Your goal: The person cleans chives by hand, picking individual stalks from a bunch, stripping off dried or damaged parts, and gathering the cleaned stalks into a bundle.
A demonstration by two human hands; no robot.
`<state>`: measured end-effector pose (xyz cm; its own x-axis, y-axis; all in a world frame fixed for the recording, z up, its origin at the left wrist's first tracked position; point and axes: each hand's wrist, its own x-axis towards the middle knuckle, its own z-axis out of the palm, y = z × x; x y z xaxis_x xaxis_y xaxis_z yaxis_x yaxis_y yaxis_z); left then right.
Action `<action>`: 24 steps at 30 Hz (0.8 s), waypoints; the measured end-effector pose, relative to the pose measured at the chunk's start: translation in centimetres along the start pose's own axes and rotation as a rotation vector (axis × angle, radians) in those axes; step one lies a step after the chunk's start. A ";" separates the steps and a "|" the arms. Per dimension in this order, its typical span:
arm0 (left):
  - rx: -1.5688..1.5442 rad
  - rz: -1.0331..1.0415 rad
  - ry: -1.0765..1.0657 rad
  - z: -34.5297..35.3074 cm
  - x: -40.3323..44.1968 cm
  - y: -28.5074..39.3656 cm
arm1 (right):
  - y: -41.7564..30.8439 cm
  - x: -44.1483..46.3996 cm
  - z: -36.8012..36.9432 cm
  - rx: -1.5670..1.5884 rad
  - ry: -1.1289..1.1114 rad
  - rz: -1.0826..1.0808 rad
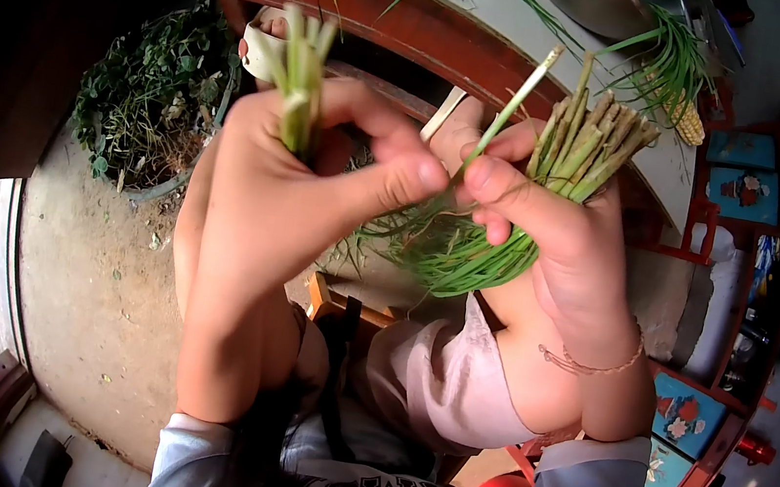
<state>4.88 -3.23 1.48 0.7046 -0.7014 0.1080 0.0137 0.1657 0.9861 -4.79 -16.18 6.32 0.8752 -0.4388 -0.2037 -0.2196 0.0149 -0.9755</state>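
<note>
Your left hand (304, 183) clasps a small pale-green stem bunch (299, 99); your right hand (552, 211) holds a thick brown-ended green stalk bundle (584, 156), pinching one slender pale stalk (520, 96). Beyond: long-leaved green clump (675, 59) near right edge of red-sided white table (419, 21).

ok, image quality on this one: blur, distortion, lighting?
Head view: fisheye bows the table edge, corners go black; stems in the left hand smeared, bunch in the right hand crisper; strong light on the hands, dark shadow under the table.
</note>
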 end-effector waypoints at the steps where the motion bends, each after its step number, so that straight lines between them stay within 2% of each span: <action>1: 0.040 -0.032 -0.068 0.0 0.1 0.6 | 0.0 0.0 0.0 0.020 -0.008 0.009; 4: -0.135 0.016 -0.021 1.5 0.3 -0.5 | 0.0 0.4 -0.3 0.057 -0.024 0.011; 8: -0.048 -0.003 -0.040 1.6 0.3 -0.3 | 0.2 0.6 -0.5 0.023 -0.021 0.016; 10: -0.012 -0.102 0.050 1.8 0.1 0.1 | 0.3 0.8 -0.6 0.039 -0.024 0.017; 13: 0.018 -0.100 0.064 1.7 0.0 0.3 | 0.6 0.9 -0.8 0.095 -0.012 -0.001; 16: -0.048 -0.105 0.096 1.7 -0.1 0.5 | 0.5 0.9 -0.8 0.066 0.017 -0.063; 18: -0.031 -0.092 0.093 1.6 -0.1 0.4 | 0.3 0.9 -0.9 0.124 0.175 -0.083; 20: -0.013 -0.079 0.093 1.4 -0.1 0.4 | 0.1 1.4 -1.8 0.132 0.156 -0.114; 22: -0.056 -0.067 0.084 1.2 -0.2 0.5 | 0.0 1.5 -2.5 0.215 0.279 -0.119; 24: -0.072 -0.074 0.090 1.0 -0.2 0.5 | 0.1 1.8 -3.4 0.254 0.292 -0.169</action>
<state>4.08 -3.68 2.08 0.7605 -0.6490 0.0204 0.1169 0.1678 0.9789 -4.72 -19.99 6.11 0.7230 -0.6895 -0.0423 0.0618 0.1256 -0.9902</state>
